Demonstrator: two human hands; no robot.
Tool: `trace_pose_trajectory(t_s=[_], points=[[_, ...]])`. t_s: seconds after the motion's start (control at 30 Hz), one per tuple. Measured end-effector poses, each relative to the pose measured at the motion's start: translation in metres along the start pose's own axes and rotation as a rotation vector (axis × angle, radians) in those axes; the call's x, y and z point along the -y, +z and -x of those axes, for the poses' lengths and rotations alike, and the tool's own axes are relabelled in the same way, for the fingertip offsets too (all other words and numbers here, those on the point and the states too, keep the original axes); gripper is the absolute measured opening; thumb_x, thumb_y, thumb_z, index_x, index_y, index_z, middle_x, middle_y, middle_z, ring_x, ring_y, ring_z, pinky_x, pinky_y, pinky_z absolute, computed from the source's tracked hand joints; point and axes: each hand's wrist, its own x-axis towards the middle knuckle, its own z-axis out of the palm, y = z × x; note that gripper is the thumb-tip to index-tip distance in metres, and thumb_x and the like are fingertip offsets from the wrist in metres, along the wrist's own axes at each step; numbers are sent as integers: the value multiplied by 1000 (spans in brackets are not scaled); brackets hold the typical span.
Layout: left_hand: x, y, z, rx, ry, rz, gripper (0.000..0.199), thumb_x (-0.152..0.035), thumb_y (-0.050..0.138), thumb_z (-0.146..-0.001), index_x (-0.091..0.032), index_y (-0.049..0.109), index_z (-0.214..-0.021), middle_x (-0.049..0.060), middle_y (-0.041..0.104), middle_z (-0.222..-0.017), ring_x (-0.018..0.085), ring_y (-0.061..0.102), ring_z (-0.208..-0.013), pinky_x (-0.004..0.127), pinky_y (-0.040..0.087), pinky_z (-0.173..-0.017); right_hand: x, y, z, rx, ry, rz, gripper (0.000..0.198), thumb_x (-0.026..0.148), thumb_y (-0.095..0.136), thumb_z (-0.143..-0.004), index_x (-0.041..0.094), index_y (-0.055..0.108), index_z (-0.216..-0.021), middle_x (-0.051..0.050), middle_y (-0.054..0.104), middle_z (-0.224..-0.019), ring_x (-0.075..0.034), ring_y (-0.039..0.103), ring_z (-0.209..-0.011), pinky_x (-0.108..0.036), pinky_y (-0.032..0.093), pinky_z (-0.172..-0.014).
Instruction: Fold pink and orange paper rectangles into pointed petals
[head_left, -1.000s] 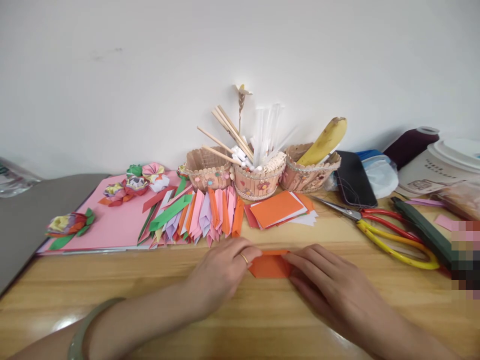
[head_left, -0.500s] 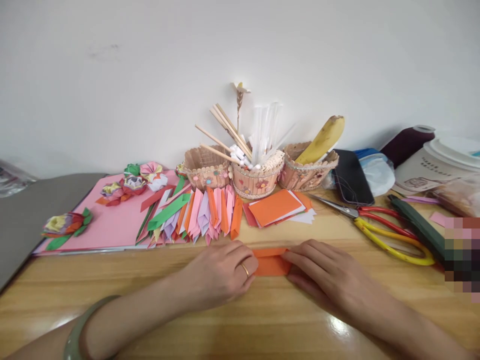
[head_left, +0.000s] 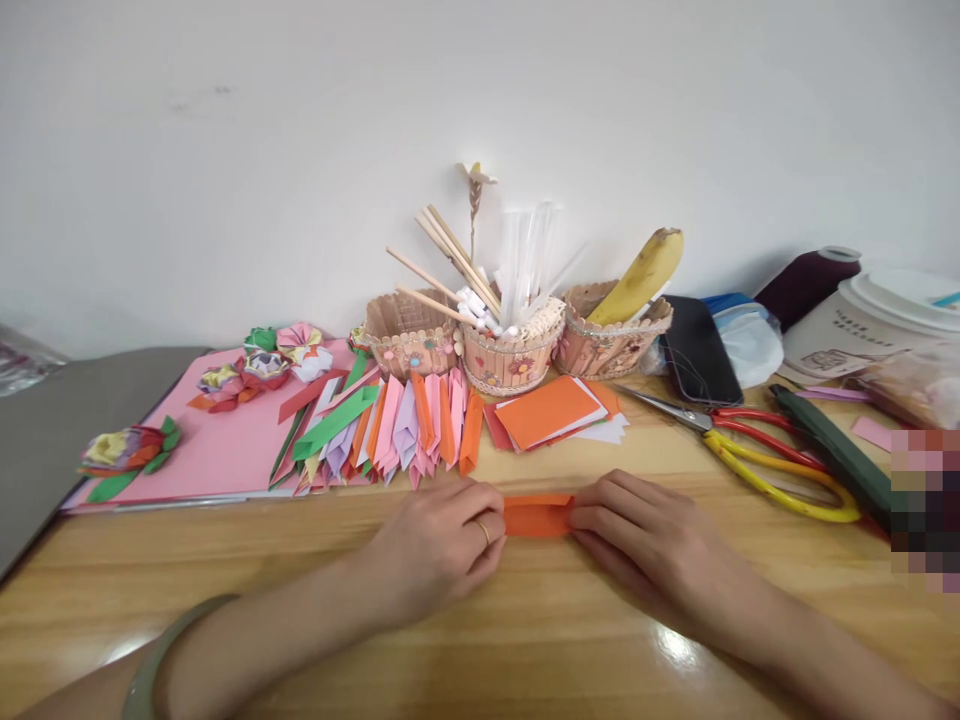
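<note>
Between my hands is a small orange sheet of paper, its far long edge folded over into a narrow strip. My left hand pinches its left end, fingers bent and pressed together, a ring on one finger. At the right end, my right hand grips the paper with fingers close together; the thumb is partly hidden. Just behind lie many folded paper strips in orange, pink, purple and green, packed side by side. A stack of flat orange paper pieces lies behind my right hand.
Decorated baskets stand along the wall, holding sticks, swabs and a banana. Scissors with red and yellow handles lie right, beside a phone and white tub. Folded paper flowers rest on pink paper at left.
The near part of the orange paper shows less depth than before. Both hands keep their hold at its ends, and the whole view has shifted slightly.
</note>
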Motion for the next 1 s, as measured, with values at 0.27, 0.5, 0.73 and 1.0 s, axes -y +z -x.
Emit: trace_pose_trajectory(t_s=[0.27, 0.5, 0.73, 1.0], points=[[-5, 1, -2, 94, -310, 155, 10, -13, 53, -83, -15, 59, -75, 3, 58, -79, 18, 54, -76, 29, 45, -67, 1, 4, -2, 13, 189, -163, 13, 22, 48, -92, 19, 58, -83, -5, 59, -83, -18, 54, -77, -30, 44, -66], [-11, -1, -7, 217, -467, 120, 11, -14, 51, -86, -15, 56, -75, 3, 55, -81, 20, 51, -82, 34, 43, -74, 3, 9, -3, 10, 319, -204, 20, 21, 43, -93, 19, 55, -77, -5, 56, -80, -18, 54, -74, -31, 45, -64], [-16, 1, -13, 296, -555, 43, 9, -14, 51, -83, -16, 55, -76, 3, 54, -83, 21, 50, -86, 36, 42, -74, 7, 18, -4, -33, 297, -78, 21, 21, 40, -93, 18, 52, -76, -5, 53, -77, -17, 53, -68, -29, 45, -59], [-16, 4, -13, 277, -562, -2, 8, -14, 52, -80, -17, 52, -72, 2, 54, -79, 21, 51, -82, 35, 44, -71, 7, 20, -4, -33, 284, 10, 17, 19, 42, -91, 20, 48, -76, -4, 53, -77, -17, 53, -67, -28, 45, -58]])
